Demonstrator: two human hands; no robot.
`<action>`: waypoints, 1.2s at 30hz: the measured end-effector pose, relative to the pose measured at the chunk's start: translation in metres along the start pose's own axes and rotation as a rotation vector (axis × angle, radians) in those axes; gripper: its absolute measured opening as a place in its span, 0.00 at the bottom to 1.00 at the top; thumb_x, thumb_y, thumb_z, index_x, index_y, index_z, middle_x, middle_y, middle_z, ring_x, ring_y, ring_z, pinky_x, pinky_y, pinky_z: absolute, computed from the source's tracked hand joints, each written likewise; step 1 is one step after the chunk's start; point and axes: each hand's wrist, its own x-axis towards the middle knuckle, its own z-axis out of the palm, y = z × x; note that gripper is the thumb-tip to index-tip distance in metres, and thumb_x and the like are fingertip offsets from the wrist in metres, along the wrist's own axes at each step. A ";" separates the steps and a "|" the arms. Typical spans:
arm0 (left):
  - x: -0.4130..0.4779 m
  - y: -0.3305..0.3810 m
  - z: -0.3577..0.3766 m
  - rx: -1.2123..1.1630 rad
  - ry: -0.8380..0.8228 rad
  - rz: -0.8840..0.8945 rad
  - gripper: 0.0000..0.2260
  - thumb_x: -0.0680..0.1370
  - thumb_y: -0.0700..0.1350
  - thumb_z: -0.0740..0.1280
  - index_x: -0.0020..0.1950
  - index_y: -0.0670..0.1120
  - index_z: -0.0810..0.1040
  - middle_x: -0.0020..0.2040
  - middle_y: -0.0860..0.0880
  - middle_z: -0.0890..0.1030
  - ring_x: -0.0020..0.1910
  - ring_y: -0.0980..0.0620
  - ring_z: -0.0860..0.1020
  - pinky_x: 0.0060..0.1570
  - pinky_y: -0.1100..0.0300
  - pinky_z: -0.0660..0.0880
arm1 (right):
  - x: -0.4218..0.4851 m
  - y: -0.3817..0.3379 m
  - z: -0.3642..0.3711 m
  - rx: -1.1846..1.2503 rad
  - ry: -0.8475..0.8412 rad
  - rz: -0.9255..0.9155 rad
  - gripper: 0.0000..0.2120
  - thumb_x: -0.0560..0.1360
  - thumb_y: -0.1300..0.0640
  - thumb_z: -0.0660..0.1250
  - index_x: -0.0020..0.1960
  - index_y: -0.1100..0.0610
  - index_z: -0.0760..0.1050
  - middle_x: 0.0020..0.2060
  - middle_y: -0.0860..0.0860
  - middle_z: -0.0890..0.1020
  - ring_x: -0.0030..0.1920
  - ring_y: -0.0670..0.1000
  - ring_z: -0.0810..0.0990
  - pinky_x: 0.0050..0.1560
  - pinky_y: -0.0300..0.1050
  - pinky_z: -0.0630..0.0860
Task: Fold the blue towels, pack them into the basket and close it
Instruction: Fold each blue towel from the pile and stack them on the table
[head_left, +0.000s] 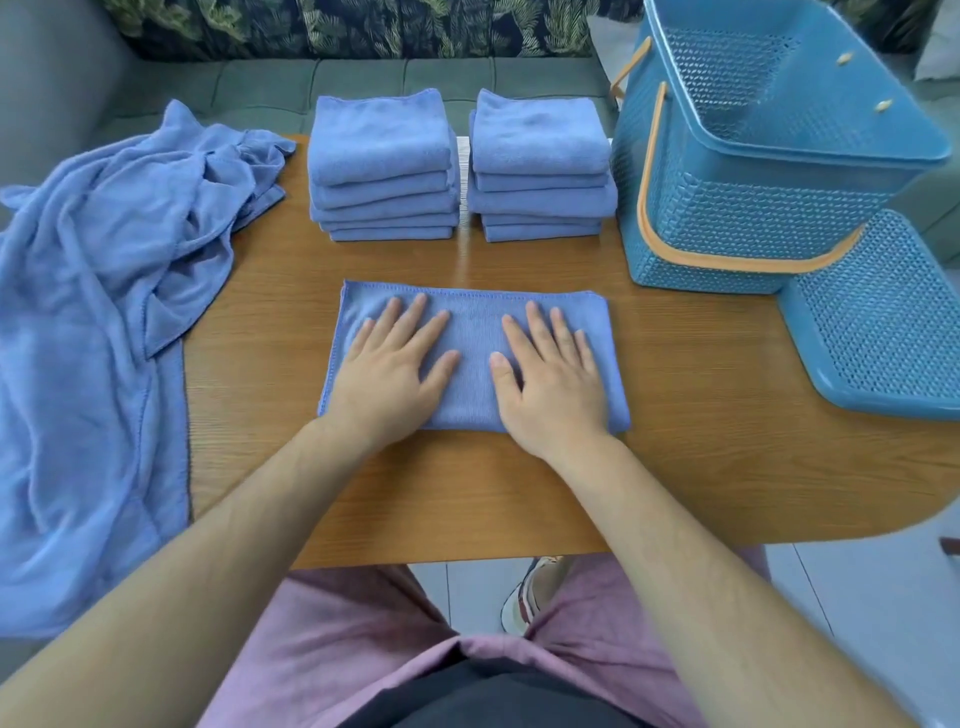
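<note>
Both hands lie flat on the folded towel (475, 358) — left hand (392, 366) and right hand (550, 371), fingers straight and spread, gripping nothing. Beyond the towel stand two stacks (382, 166) — right of it the basket (727, 208) and its lid (883, 322).

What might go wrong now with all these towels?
The unfolded pile hangs over the left edge of the table, so it might slide off. The lid sits near the right edge, where an elbow might knock it. The folded stacks are tall; carried whole to the basket, they might topple.
</note>
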 end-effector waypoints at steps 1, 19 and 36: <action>-0.002 -0.012 -0.004 0.024 -0.007 -0.015 0.30 0.80 0.67 0.47 0.81 0.60 0.57 0.82 0.56 0.53 0.81 0.52 0.48 0.79 0.52 0.44 | -0.002 0.008 -0.003 -0.017 -0.020 0.010 0.29 0.84 0.39 0.46 0.83 0.46 0.51 0.82 0.48 0.47 0.82 0.50 0.41 0.80 0.52 0.38; 0.026 -0.013 -0.023 0.029 -0.134 0.272 0.27 0.78 0.67 0.49 0.76 0.64 0.65 0.81 0.58 0.56 0.81 0.52 0.50 0.79 0.48 0.48 | -0.028 -0.010 -0.010 -0.067 0.357 -0.150 0.18 0.77 0.49 0.64 0.63 0.56 0.79 0.71 0.60 0.73 0.72 0.63 0.68 0.71 0.60 0.66; -0.039 0.024 -0.016 0.054 0.196 0.180 0.22 0.79 0.66 0.55 0.44 0.51 0.78 0.43 0.52 0.73 0.45 0.46 0.76 0.42 0.52 0.70 | -0.049 0.027 -0.018 0.071 0.065 -0.257 0.27 0.80 0.38 0.52 0.76 0.45 0.69 0.79 0.44 0.62 0.81 0.48 0.52 0.80 0.52 0.51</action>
